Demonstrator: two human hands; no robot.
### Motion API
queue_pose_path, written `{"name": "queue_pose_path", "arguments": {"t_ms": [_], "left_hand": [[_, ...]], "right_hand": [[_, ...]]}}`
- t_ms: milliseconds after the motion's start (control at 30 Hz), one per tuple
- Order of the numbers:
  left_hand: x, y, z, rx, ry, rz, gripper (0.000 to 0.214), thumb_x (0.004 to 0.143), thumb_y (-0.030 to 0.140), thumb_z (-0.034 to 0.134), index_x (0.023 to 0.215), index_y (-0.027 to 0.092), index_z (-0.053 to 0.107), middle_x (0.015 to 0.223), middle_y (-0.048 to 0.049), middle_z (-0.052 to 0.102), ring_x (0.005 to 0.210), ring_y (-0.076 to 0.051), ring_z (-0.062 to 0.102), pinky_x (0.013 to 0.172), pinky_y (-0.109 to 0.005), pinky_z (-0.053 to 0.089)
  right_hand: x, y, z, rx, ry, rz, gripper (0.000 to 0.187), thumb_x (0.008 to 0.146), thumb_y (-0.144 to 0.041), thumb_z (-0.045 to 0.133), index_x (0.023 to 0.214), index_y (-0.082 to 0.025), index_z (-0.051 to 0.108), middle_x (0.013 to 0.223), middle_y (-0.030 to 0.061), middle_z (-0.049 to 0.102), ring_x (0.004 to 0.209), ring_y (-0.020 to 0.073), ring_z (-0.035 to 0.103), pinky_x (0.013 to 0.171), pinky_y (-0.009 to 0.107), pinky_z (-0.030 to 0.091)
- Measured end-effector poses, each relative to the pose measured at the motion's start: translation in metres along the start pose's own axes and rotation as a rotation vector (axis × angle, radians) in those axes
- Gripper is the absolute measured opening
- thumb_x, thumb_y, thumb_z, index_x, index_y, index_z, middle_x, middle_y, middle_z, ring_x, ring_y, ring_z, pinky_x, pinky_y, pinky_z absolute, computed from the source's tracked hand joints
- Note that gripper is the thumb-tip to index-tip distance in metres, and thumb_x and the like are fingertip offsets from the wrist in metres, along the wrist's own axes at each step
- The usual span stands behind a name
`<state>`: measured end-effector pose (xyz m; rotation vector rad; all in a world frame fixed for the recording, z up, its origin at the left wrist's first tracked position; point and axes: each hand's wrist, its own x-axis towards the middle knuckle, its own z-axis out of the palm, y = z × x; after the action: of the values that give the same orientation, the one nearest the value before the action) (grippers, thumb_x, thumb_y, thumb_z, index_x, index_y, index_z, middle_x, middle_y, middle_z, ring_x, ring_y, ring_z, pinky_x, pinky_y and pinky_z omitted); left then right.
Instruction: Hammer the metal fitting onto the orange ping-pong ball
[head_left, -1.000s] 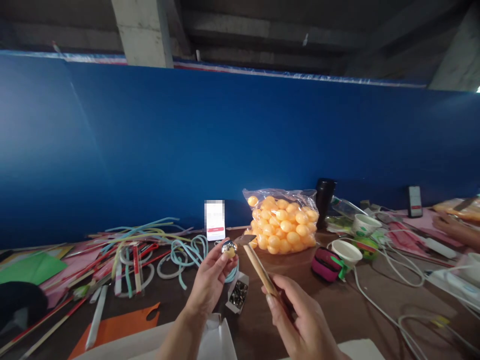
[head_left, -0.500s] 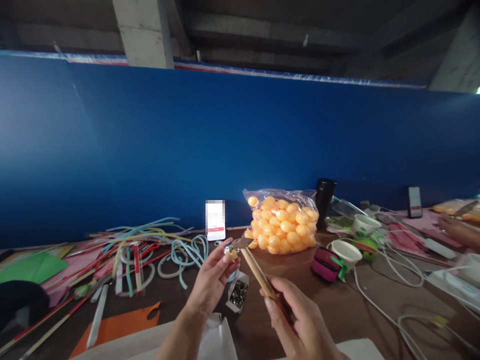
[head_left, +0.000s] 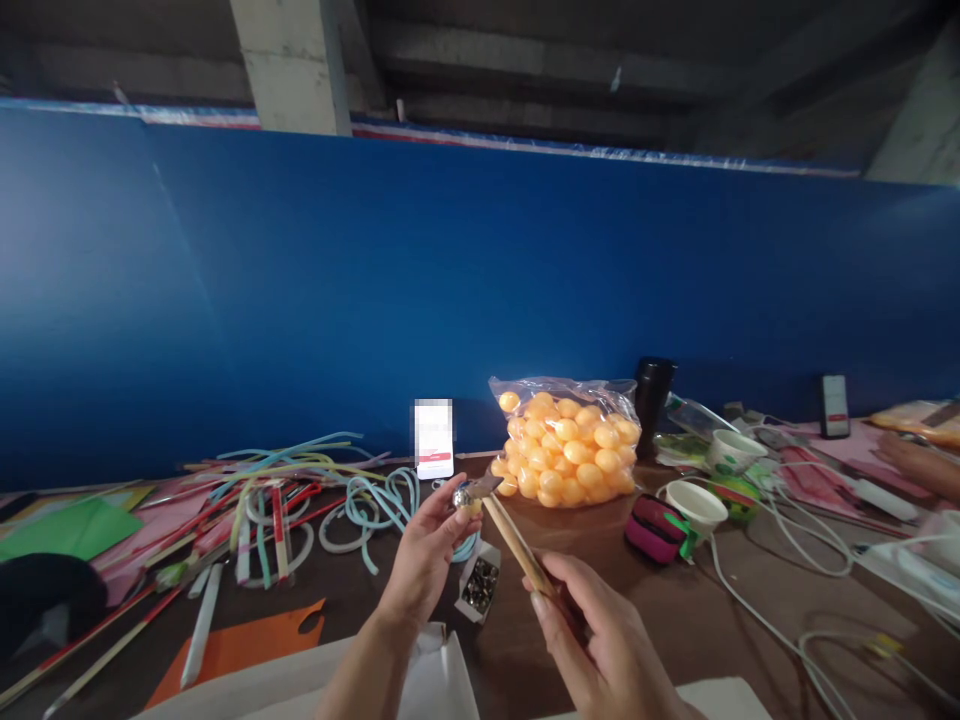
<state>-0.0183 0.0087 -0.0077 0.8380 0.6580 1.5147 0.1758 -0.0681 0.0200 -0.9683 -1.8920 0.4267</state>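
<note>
My left hand (head_left: 431,555) is closed, pinching a small shiny silver ball-shaped piece (head_left: 462,496) between thumb and fingers. A yellowish patch shows on its lower side. In my right hand (head_left: 592,630) is a small hammer (head_left: 514,545), gripped by its light wooden handle. The dark hammer head (head_left: 486,487) is right by the silver piece; whether they touch I cannot tell. Just below, between my hands, an open small box (head_left: 478,590) of dark metallic bits stands on the brown table.
Behind my hands are a clear bag of orange balls (head_left: 566,450), a phone (head_left: 434,440) and a black bottle (head_left: 654,405). Tangled tubes and sticks (head_left: 277,510) lie left. A magenta pouch (head_left: 654,528), paper cups (head_left: 697,505) and cables lie right. Another person's hand (head_left: 919,465) shows far right.
The whole view has shifted slightly. Both hands keep their grips, with the hammer head still beside the silver piece, which appears turned a little.
</note>
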Motion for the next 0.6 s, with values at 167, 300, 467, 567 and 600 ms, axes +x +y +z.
{"name": "queue_pose_path", "arguments": {"t_ms": [167, 300, 467, 567, 600], "left_hand": [[0.0008, 0.0011, 0.0011, 0.034, 0.027, 0.012, 0.048, 0.071, 0.026, 0.078, 0.117, 0.023, 0.067, 0.103, -0.0062, 0.072, 0.085, -0.015, 0.067, 0.084, -0.029, 0.050], [0.0013, 0.0009, 0.0006, 0.044, 0.036, 0.018, 0.048, 0.071, 0.028, 0.078, 0.117, 0.022, 0.067, 0.105, -0.0072, 0.071, 0.086, -0.017, 0.068, 0.086, -0.031, 0.050], [0.0016, 0.0005, 0.0000, 0.042, 0.042, 0.021, 0.048, 0.071, 0.027, 0.078, 0.117, 0.022, 0.067, 0.100, -0.0059, 0.072, 0.079, -0.014, 0.067, 0.083, -0.029, 0.051], [0.0015, 0.0001, 0.0003, 0.044, 0.038, 0.021, 0.049, 0.071, 0.027, 0.078, 0.118, 0.020, 0.066, 0.099, -0.0067, 0.072, 0.079, -0.014, 0.067, 0.082, -0.029, 0.051], [0.0014, 0.0000, 0.0002, 0.041, 0.039, 0.020, 0.049, 0.070, 0.027, 0.078, 0.118, 0.020, 0.066, 0.099, -0.0070, 0.072, 0.079, -0.014, 0.067, 0.081, -0.029, 0.051]], "right_hand": [[0.0007, 0.0015, -0.0001, 0.002, -0.008, -0.013, 0.027, 0.093, -0.022, 0.048, 0.119, -0.020, 0.054, 0.102, 0.0111, 0.071, 0.090, 0.0224, 0.070, 0.078, 0.027, 0.058], [0.0017, 0.0021, 0.0007, -0.034, -0.040, 0.019, 0.027, 0.092, -0.022, 0.048, 0.118, -0.019, 0.055, 0.104, 0.0110, 0.070, 0.091, 0.0226, 0.069, 0.078, 0.028, 0.057], [0.0001, 0.0013, -0.0007, -0.006, -0.001, 0.018, 0.025, 0.093, -0.023, 0.047, 0.117, -0.020, 0.055, 0.100, 0.0099, 0.070, 0.087, 0.0219, 0.069, 0.077, 0.028, 0.057], [-0.0004, 0.0000, -0.0015, -0.019, -0.003, 0.004, 0.025, 0.093, -0.023, 0.048, 0.117, -0.020, 0.055, 0.101, 0.0106, 0.070, 0.088, 0.0222, 0.069, 0.077, 0.028, 0.057], [-0.0004, -0.0004, -0.0015, -0.022, -0.005, 0.001, 0.025, 0.093, -0.023, 0.048, 0.117, -0.020, 0.055, 0.101, 0.0105, 0.071, 0.087, 0.0221, 0.070, 0.076, 0.027, 0.057]]}}
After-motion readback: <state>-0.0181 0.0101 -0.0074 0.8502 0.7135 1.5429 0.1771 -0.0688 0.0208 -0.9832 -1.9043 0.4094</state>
